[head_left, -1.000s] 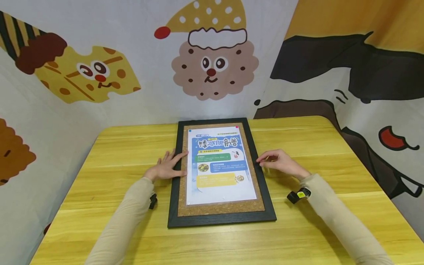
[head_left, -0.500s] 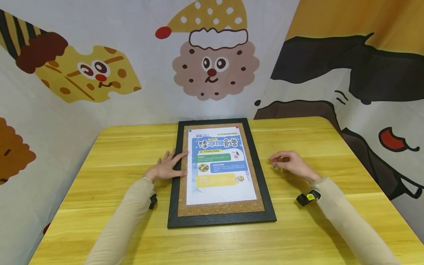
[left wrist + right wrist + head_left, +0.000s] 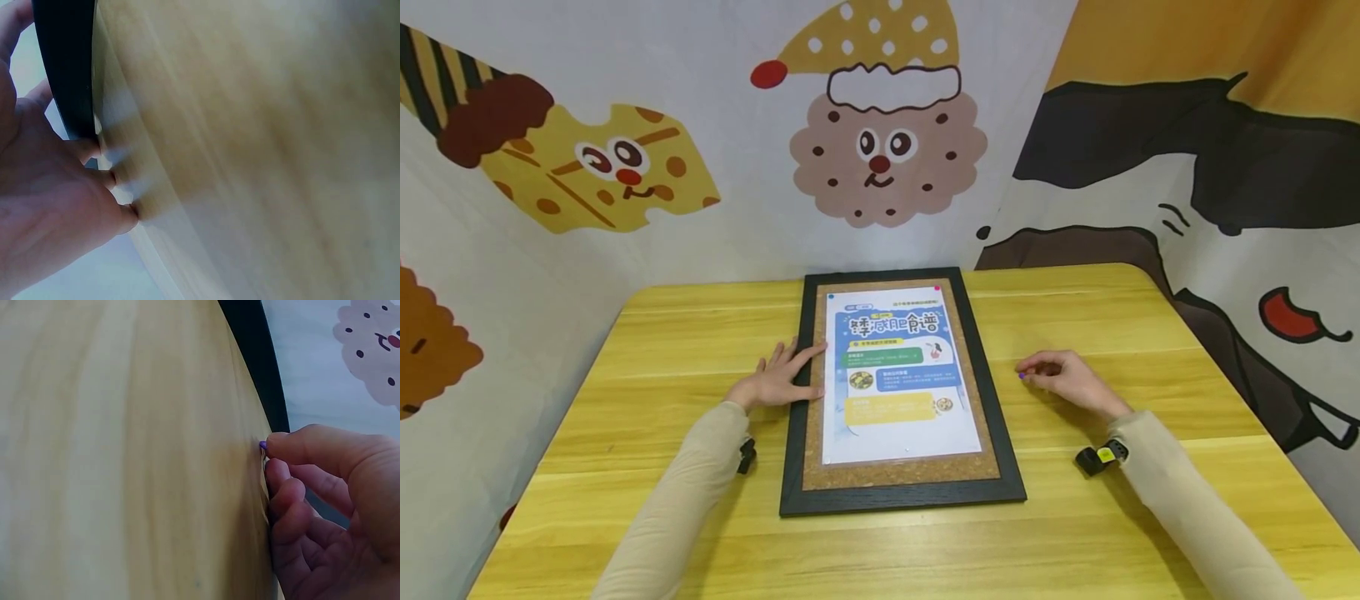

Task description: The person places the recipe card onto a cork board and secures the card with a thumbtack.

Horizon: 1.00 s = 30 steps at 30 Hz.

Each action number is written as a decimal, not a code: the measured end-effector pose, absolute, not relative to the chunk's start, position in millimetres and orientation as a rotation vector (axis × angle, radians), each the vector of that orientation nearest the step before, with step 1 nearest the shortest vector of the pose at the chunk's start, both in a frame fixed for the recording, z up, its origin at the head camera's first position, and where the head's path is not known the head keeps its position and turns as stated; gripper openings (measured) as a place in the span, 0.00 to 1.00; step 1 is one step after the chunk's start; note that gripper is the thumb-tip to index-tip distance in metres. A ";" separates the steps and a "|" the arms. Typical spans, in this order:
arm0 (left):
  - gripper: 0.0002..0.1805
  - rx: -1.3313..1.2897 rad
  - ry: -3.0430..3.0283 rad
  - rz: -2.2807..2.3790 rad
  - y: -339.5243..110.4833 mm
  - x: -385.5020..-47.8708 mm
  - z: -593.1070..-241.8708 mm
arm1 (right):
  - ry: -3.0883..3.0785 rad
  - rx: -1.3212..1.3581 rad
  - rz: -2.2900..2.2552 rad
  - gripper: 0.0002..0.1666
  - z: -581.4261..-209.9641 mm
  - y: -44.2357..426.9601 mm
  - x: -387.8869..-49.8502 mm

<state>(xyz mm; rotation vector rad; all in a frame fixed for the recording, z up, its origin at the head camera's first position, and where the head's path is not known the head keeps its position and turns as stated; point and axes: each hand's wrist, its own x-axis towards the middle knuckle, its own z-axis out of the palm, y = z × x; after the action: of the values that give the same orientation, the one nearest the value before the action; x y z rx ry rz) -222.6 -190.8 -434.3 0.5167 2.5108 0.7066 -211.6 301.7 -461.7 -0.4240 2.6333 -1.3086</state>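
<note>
A black-framed cork board (image 3: pixel 902 498) lies on the wooden table, bearing a printed poster (image 3: pixel 880 442). A blue thumbtack (image 3: pixel 831 297) sits at the poster's upper left corner and a pink thumbtack (image 3: pixel 937 288) at its upper right. My left hand (image 3: pixel 775 379) rests with spread fingers across the board's left edge, thumb and forefinger reaching over the frame. To the right of the board, apart from it, my right hand (image 3: pixel 1070 385) pinches a small purple thumbtack (image 3: pixel 263 444) close to the tabletop. Its other fingers are curled beneath in the right wrist view.
The yellow wood-grain table (image 3: pixel 880 558) extends to both sides of the board. A white cloth with cartoon figures (image 3: pixel 887 158) hangs behind it and at the sides. Each wrist wears a black strap device, such as the right one (image 3: pixel 1097 457).
My right hand has drawn away from the board's right edge, moving right and slightly nearer, and the purple thumbtack now shows at its fingertips. My left hand has stayed put.
</note>
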 end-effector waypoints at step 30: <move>0.47 0.516 2.510 0.705 -192.0 -221.4 -433.4 | 2.581 -0.530 -1.319 0.09 -446.1 278.5 -205.5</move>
<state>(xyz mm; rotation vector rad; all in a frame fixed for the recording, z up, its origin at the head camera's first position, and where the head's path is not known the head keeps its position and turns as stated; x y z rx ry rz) -221.4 -192.0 -433.4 0.5158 2.5105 0.7051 -205.5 278.5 -446.1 -0.5296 2.5811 -1.3192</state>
